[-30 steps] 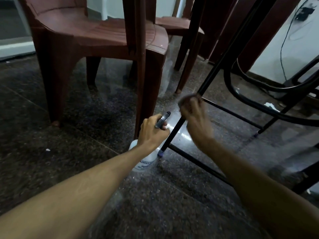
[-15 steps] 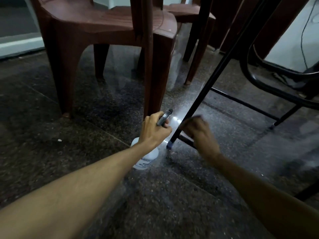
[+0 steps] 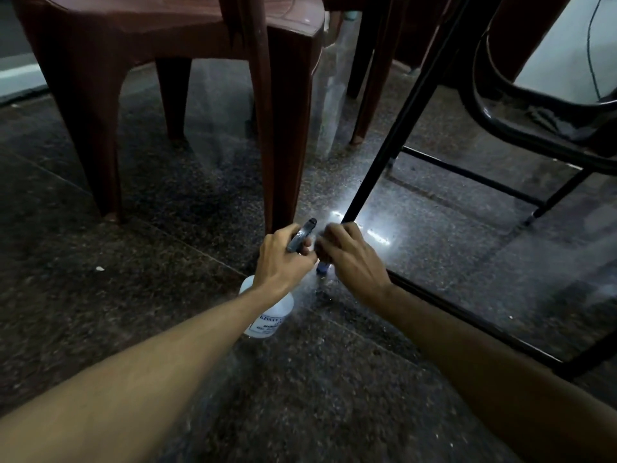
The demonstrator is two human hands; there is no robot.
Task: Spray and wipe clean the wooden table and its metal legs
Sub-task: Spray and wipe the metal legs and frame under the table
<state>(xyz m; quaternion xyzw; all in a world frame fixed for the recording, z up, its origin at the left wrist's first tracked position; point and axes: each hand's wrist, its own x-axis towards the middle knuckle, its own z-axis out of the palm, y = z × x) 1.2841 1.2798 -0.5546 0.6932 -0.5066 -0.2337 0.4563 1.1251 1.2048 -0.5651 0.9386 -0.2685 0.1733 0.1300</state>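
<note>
Low over the floor, which is dark speckled polished stone and fills most of the view, two bare forearms reach forward. On the left stands a brown plastic chair, and one of its legs comes down just behind the left hand. A second brown chair stands further back.

On the right are black metal tubes: a curved tube high at the right, a thin crossbar at the back, and a low rail that runs from the hands toward the right edge, close over the floor. The metal leg of the table is a straight black tube. It goes slanted from the top edge, right of the middle, down to the floor between the two hands.

The right hand is at the lowest part of this leg, with its back upward and its fingers curled round the tube just above the foot. If a cloth lies under the fingers I cannot tell. The left hand is closed round the neck of the spray bottle, a white bottle with a printed label, and its dark nozzle points up toward the leg.

A small blue cap shows at the foot of the leg, between the hands. A small white speck lies on the floor well to the left.
</note>
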